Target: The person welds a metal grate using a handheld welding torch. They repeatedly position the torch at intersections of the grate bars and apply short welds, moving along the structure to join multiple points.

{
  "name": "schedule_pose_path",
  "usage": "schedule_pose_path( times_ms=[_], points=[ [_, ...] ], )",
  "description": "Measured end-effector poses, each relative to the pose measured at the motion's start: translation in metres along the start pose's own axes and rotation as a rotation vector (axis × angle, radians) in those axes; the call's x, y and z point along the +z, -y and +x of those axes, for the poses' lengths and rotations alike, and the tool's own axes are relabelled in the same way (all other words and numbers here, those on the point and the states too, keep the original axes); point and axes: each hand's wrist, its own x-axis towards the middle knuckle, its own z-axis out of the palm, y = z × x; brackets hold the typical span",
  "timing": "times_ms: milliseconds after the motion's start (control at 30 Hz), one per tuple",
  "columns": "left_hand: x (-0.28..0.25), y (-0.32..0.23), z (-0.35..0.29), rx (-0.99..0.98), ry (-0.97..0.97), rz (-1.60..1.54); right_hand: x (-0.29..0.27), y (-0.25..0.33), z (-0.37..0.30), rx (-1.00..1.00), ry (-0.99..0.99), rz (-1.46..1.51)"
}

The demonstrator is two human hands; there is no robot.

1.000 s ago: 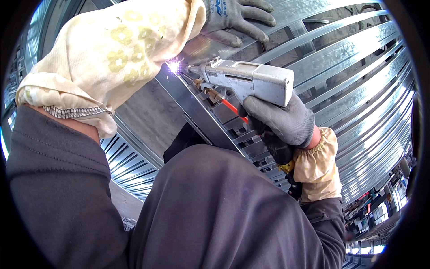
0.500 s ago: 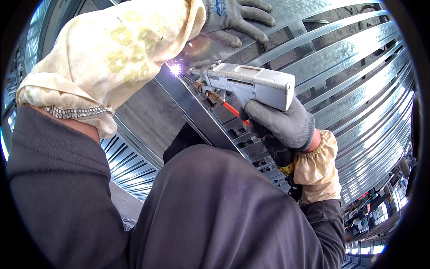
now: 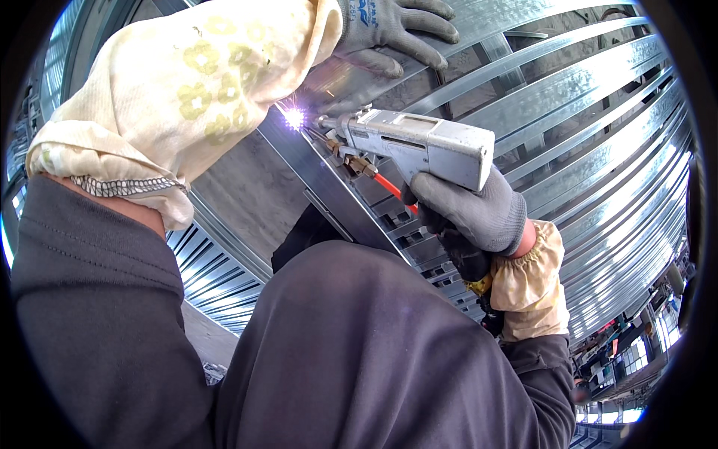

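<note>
In a grey glove, my right hand is wrapped round the grip of a silver welding gun. The gun's nozzle points left, and a bright violet-white spark burns just off its tip, at the edge of a metal beam. A brass fitting with an orange hose runs along the gun's underside. My left hand, also gloved in grey, lies flat with fingers spread on a galvanized metal surface beyond the spark. A cream sleeve cover with a flower pattern covers my left forearm.
Rows of long galvanized metal strips curve across the right side, with gaps between them. More slatted metal lies at lower left. My dark-trousered knee rises in the lower middle. Shop windows and clutter show at far right.
The welding gun and my right hand have shifted very slightly to the right and down. The spark still burns, a little rounder and brighter. My left hand stays in place.
</note>
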Motion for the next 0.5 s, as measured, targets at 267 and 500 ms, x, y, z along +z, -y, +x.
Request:
schedule_pose_path(
  times_ms=[267,500],
  points=[
    [0.01,0.011,0.012,0.035,0.004,-0.063,-0.003,-0.002,-0.001,0.021,-0.061,0.024],
    [0.003,0.003,0.005,-0.005,0.041,-0.035,-0.002,-0.003,-0.004,-0.002,-0.046,-0.013]
  ],
)
